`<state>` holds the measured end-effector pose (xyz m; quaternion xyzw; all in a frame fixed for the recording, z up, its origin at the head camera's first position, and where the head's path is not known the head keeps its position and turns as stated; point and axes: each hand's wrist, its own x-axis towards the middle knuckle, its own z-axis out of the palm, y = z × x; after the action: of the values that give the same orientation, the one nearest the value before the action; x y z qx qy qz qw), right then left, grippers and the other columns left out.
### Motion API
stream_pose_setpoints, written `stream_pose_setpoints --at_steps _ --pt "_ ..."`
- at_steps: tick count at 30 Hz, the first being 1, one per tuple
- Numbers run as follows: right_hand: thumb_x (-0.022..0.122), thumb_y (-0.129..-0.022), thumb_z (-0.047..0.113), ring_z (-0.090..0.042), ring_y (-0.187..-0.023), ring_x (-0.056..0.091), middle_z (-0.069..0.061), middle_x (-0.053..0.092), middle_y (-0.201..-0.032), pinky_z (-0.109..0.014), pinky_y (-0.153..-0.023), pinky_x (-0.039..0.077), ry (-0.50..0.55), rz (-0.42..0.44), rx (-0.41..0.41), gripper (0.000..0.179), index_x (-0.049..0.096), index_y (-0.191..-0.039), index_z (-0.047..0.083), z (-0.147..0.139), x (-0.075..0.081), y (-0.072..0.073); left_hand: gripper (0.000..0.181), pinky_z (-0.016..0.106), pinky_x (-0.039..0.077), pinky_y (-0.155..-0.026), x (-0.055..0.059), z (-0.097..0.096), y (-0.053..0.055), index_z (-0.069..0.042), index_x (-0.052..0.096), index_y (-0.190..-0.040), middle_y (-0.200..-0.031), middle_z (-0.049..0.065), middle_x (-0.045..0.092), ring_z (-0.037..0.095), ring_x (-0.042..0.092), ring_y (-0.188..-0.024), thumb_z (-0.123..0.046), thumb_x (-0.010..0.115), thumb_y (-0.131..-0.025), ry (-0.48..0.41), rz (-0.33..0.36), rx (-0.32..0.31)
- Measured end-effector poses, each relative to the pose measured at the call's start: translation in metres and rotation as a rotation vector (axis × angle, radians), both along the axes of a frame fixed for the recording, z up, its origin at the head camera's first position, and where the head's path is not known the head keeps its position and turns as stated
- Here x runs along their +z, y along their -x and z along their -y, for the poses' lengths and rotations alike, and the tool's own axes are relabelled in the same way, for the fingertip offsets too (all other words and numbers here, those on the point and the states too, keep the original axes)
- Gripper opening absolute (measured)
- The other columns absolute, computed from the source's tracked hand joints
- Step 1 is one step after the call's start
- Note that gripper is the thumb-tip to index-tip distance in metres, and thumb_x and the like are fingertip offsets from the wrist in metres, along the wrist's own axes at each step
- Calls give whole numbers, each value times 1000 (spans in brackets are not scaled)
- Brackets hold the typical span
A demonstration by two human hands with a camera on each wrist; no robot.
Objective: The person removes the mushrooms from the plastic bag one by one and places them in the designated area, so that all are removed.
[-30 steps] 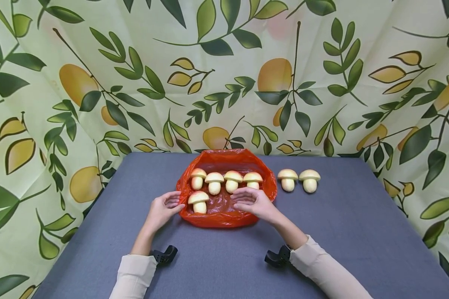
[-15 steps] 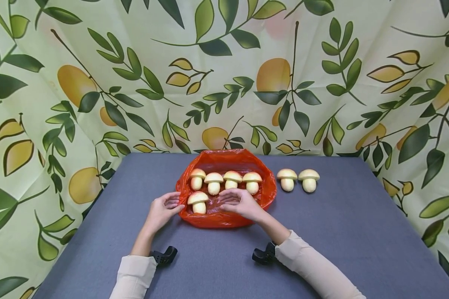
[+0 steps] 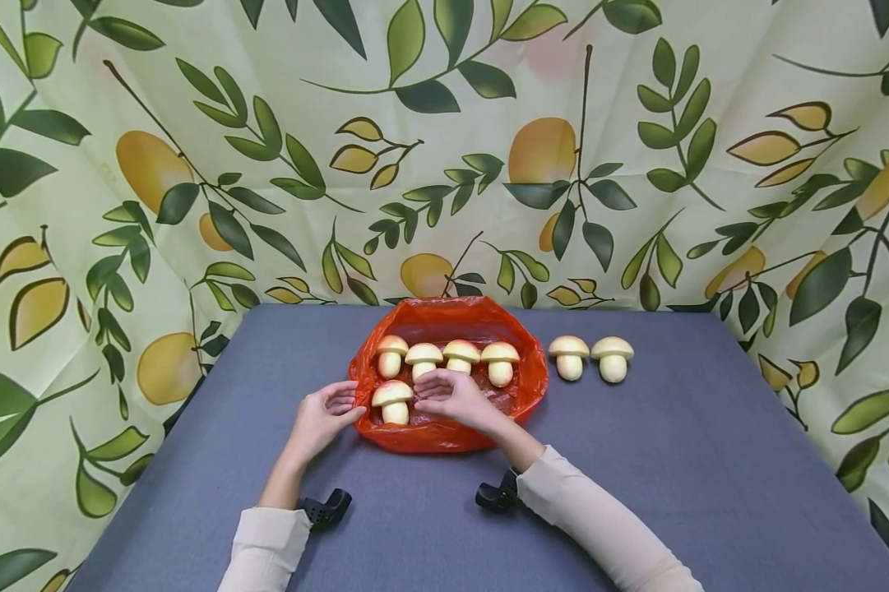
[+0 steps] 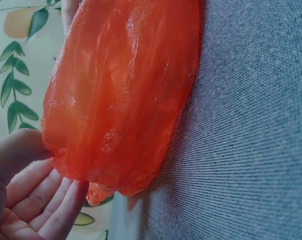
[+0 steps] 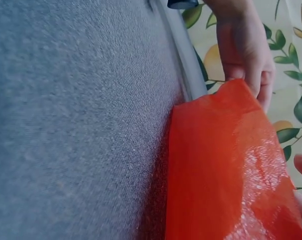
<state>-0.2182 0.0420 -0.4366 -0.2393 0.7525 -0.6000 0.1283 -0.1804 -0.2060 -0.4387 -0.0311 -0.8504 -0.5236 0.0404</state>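
A red plastic bag (image 3: pixel 444 441) lies on the table with its mouth spread wide. Several toy mushrooms sit inside: a row along the back, among them a back-right mushroom (image 3: pixel 500 362), and a single front-left mushroom (image 3: pixel 393 400). My left hand (image 3: pixel 327 409) holds the bag's left edge between thumb and fingers, as the left wrist view also shows along the bag's side (image 4: pixel 121 100). Over the bag's opening is my right hand (image 3: pixel 455 400), fingers loosely bent with nothing in them. Its fingertips come right up to the front-left mushroom's cap and cover part of a back-row stem.
Two more mushrooms stand outside the bag on the right, a nearer one (image 3: pixel 569 357) and a farther one (image 3: pixel 613 358). The grey cloth-covered table (image 3: pixel 673 460) ends at a leaf-and-fruit patterned curtain (image 3: pixel 459 189) behind and at both sides.
My right hand has moved left across the bag's opening, from near the back-right mushroom to beside the front-left one. The left hand, bag and mushrooms stay in place.
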Motion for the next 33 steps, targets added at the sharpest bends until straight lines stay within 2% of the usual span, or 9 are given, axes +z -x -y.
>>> stream_pose_setpoints --at_steps 5,10,17,19,33 --pt "73 -82 3 -38 -106 66 -30 65 -115 -30 -90 59 -21 27 -42 38 60 -115 -12 9 -3 7 42 24 60 -84 -1 0 0 11 60 -119 -109 30 67 30 67 -99 0 73 -81 8 -1 -3" --pt "74 -81 2 -38 -107 65 -30 64 -116 -31 -90 59 -35 41 -50 43 58 -118 -13 17 -4 12 41 25 60 -84 0 1 0 11 60 -119 -109 29 67 32 67 -100 0 73 -81 10 -2 1" --pt "78 -79 6 -36 -107 66 -27 66 -116 -36 -93 58 -86 28 -83 45 60 -117 -10 27 -8 18 41 13 57 -80 -3 1 2 9 61 -118 -107 28 68 27 68 -97 2 74 -80 24 -9 7" --pt "78 -78 6 -36 -108 66 -27 66 -116 -37 -94 58 -101 29 -89 46 60 -117 -10 29 -9 19 40 14 58 -81 -3 1 2 10 61 -118 -107 29 68 29 68 -98 1 73 -81 22 -8 5" --pt "80 -77 11 -34 -108 67 -26 67 -119 -33 -90 59 -196 -40 -62 54 60 -123 -9 40 -16 21 41 13 57 -81 -5 1 4 9 61 -119 -108 27 69 28 68 -99 2 73 -80 30 -7 1"
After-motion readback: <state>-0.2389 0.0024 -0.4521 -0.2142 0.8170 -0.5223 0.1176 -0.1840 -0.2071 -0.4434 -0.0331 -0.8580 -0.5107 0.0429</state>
